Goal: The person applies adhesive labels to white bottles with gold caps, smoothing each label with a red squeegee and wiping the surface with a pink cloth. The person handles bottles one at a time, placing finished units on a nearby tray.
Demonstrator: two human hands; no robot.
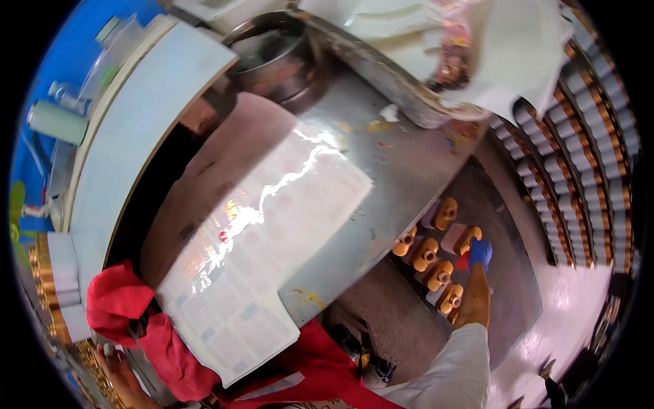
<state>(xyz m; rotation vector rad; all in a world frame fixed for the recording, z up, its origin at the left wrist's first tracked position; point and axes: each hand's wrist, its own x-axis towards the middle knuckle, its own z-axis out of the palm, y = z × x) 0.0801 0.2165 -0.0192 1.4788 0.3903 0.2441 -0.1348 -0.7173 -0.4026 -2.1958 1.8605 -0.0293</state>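
The right hand, in a blue glove, reaches out over a dark panel at the right, its white sleeve rising from the lower edge. Its fingers are at the rightmost of six tan, rounded pieces, each with a collar-like end or a bulge, and a small red patch shows just beside the glove. The grip is partly hidden — whether it is closed on the piece or only against it, I cannot tell. The other pieces lie near it on the same panel: one above and to the left, four in a slanting row nearer the metal table. A pale flat part shows beside the piece at the glove.

The left hand is out of sight, so its grip cannot be told. On the metal table a large glossy printed sheet lies spread, one end drooping over the near edge; a round metal pot stands beyond it. At the far right, white cylinders with copper-coloured bands are stacked in rows. At lower left is a co-worker in a red cap.
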